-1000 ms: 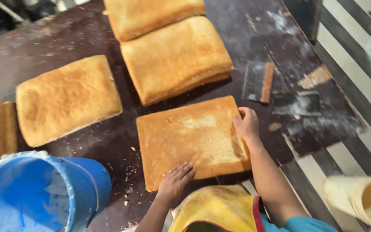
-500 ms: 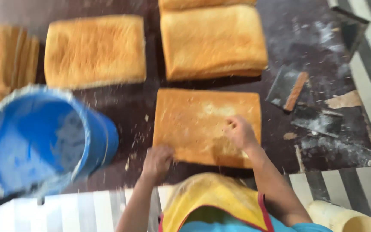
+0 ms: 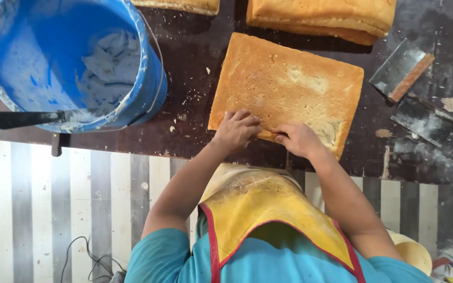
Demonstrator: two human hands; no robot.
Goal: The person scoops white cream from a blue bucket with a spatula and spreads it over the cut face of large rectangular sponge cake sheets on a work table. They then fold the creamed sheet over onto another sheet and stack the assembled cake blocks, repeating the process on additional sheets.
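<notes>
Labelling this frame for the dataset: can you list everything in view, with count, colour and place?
sponge sheet: 1, golden brown, table centre, under both hands
stacked sponge sheets: several, golden, top edge
bucket: 1, blue, white cream inside, top left
black handle: 1, across bucket rim
scrapers: 2, metal, right of sheet
table: dark brown, crumbs
floor: grey-white stripes
cable: black, bottom left
apron: yellow, red trim
shirt: teal
left hand: on sheet's near edge
right hand: on sheet's near edge
</notes>
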